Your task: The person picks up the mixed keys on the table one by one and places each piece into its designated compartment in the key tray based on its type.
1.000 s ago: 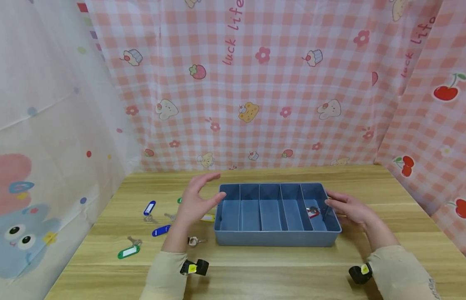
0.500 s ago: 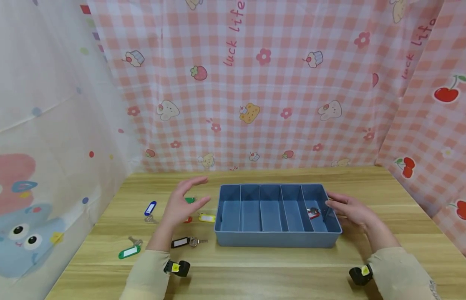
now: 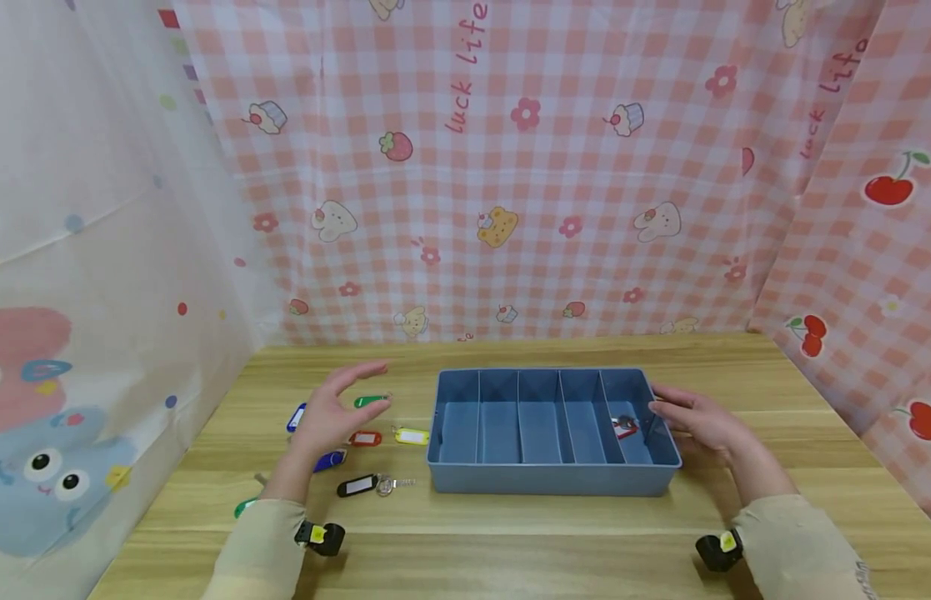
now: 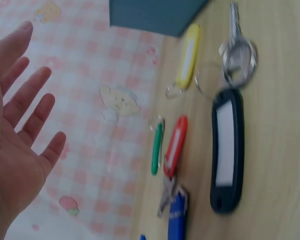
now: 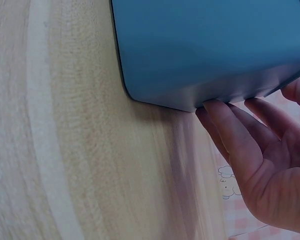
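A blue-grey tray (image 3: 555,479) with five compartments in a row sits on the table; its rightmost one holds a key with a red key tag (image 3: 624,430). My right hand (image 3: 701,425) rests fingertips and thumb against the tray's right end wall, fingers fairly straight. Over the loose keys on the left hovers my left hand (image 3: 322,421), thumb and fingers spread apart, holding nothing. Near it lie a green key tag (image 3: 371,401), a red tag (image 3: 365,438), a yellow tag (image 3: 412,437) and a black tag (image 4: 227,152) with its key. The left arm partly covers a blue tag (image 3: 330,460).
Another blue key tag (image 3: 296,416) shows behind the left hand. A second green tag (image 3: 244,506) peeks out left of the left sleeve. Patterned cloths (image 3: 450,192) hang behind and on both sides of the wooden table (image 3: 540,542).
My left hand has moved left, away from the tray and across the keys, uncovering the red, yellow and black tags. The right hand and the tray have stayed put.
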Action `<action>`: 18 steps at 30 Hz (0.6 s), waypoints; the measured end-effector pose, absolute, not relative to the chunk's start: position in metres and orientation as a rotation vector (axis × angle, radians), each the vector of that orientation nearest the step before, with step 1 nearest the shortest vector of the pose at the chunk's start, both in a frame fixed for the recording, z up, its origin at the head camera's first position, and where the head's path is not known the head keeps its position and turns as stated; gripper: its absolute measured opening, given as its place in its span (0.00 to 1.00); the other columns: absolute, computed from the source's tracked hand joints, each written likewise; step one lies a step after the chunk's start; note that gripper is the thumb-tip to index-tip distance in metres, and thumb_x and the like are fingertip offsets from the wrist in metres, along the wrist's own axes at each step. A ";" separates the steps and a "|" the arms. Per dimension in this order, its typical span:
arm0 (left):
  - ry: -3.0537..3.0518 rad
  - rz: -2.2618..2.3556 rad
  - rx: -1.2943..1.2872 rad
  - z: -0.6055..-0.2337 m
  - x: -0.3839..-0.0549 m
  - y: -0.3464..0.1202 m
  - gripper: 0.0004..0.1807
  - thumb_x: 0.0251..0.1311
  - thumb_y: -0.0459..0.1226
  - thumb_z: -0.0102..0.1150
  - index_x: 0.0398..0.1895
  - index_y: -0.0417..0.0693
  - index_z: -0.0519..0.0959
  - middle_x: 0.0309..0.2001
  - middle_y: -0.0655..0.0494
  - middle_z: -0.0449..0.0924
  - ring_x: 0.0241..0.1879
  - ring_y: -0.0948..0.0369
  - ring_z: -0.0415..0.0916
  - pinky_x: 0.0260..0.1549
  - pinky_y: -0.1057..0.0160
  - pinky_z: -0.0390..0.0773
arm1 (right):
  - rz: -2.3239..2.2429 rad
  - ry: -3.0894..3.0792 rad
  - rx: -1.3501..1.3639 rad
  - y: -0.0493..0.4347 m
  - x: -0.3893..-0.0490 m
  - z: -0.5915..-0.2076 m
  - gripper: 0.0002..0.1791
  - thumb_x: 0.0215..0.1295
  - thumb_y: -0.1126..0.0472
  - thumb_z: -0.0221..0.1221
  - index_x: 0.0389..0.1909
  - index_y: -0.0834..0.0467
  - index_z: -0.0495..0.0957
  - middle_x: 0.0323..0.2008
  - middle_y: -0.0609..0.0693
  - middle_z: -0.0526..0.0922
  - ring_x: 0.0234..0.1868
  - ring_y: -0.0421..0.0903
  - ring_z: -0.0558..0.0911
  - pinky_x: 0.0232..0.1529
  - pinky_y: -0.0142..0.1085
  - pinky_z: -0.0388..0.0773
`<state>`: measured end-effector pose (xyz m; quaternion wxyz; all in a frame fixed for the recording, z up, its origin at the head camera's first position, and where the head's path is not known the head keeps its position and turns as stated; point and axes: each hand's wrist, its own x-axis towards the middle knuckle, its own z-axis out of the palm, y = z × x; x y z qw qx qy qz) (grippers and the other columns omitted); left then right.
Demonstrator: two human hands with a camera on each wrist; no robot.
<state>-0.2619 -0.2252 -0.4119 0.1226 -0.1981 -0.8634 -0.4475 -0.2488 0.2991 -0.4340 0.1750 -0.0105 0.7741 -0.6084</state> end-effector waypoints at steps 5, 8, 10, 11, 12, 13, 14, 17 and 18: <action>-2.577 -1.246 -0.566 -0.417 -0.264 -0.238 0.29 0.57 0.39 0.72 0.63 0.49 0.77 0.60 0.51 0.77 0.62 0.49 0.68 0.61 0.39 0.63 | -1.705 2.205 -0.029 0.299 -0.249 -0.435 0.38 0.77 0.53 0.51 0.76 0.66 0.44 0.71 0.74 0.53 0.61 0.58 0.74 0.55 0.49 0.76; -2.616 -1.223 -0.564 -0.421 -0.265 -0.246 0.29 0.57 0.42 0.72 0.62 0.49 0.77 0.61 0.50 0.76 0.63 0.48 0.67 0.62 0.38 0.62 | -1.691 2.213 -0.027 0.299 -0.249 -0.434 0.39 0.77 0.53 0.51 0.76 0.66 0.44 0.71 0.74 0.52 0.63 0.62 0.71 0.56 0.50 0.76; -2.638 -1.227 -0.557 -0.422 -0.265 -0.250 0.28 0.57 0.43 0.72 0.62 0.49 0.77 0.61 0.50 0.76 0.64 0.47 0.67 0.62 0.37 0.61 | -1.693 2.213 -0.026 0.299 -0.249 -0.434 0.39 0.77 0.53 0.51 0.76 0.66 0.44 0.71 0.75 0.53 0.64 0.63 0.71 0.56 0.50 0.76; -2.646 -1.231 -0.557 -0.423 -0.265 -0.252 0.28 0.57 0.43 0.72 0.61 0.48 0.78 0.61 0.50 0.76 0.64 0.47 0.67 0.62 0.36 0.60 | -1.692 2.213 -0.028 0.299 -0.249 -0.433 0.39 0.77 0.53 0.51 0.76 0.66 0.44 0.71 0.75 0.52 0.64 0.63 0.70 0.56 0.50 0.76; -2.655 -1.236 -0.558 -0.424 -0.265 -0.253 0.28 0.57 0.43 0.72 0.61 0.49 0.78 0.61 0.49 0.76 0.64 0.47 0.66 0.62 0.36 0.60 | -1.692 2.213 -0.030 0.298 -0.249 -0.433 0.39 0.77 0.53 0.51 0.76 0.66 0.44 0.71 0.75 0.52 0.63 0.63 0.71 0.56 0.49 0.76; -2.662 -1.246 -0.558 -0.424 -0.265 -0.255 0.27 0.57 0.42 0.72 0.61 0.49 0.78 0.61 0.49 0.76 0.64 0.46 0.66 0.62 0.36 0.59 | -1.692 2.214 -0.031 0.298 -0.249 -0.433 0.39 0.77 0.53 0.51 0.76 0.67 0.44 0.71 0.75 0.53 0.63 0.61 0.72 0.56 0.49 0.76; -2.667 -1.254 -0.555 -0.425 -0.265 -0.256 0.27 0.57 0.41 0.72 0.60 0.49 0.79 0.61 0.49 0.76 0.64 0.46 0.66 0.62 0.36 0.59 | -1.694 2.213 -0.031 0.298 -0.249 -0.433 0.39 0.77 0.53 0.51 0.76 0.67 0.44 0.71 0.75 0.53 0.63 0.61 0.72 0.55 0.49 0.76; -2.695 -1.273 -0.544 -0.427 -0.265 -0.261 0.27 0.56 0.39 0.73 0.60 0.49 0.79 0.62 0.47 0.75 0.64 0.43 0.66 0.62 0.34 0.59 | -1.686 2.219 -0.029 0.298 -0.249 -0.433 0.39 0.77 0.52 0.51 0.76 0.66 0.44 0.71 0.75 0.52 0.63 0.63 0.71 0.56 0.50 0.76; -2.706 -1.277 -0.540 -0.428 -0.265 -0.262 0.27 0.56 0.39 0.73 0.61 0.48 0.79 0.62 0.46 0.75 0.64 0.43 0.65 0.62 0.34 0.58 | -1.684 2.222 -0.027 0.299 -0.249 -0.434 0.39 0.77 0.52 0.51 0.76 0.66 0.44 0.71 0.75 0.52 0.64 0.64 0.71 0.56 0.50 0.76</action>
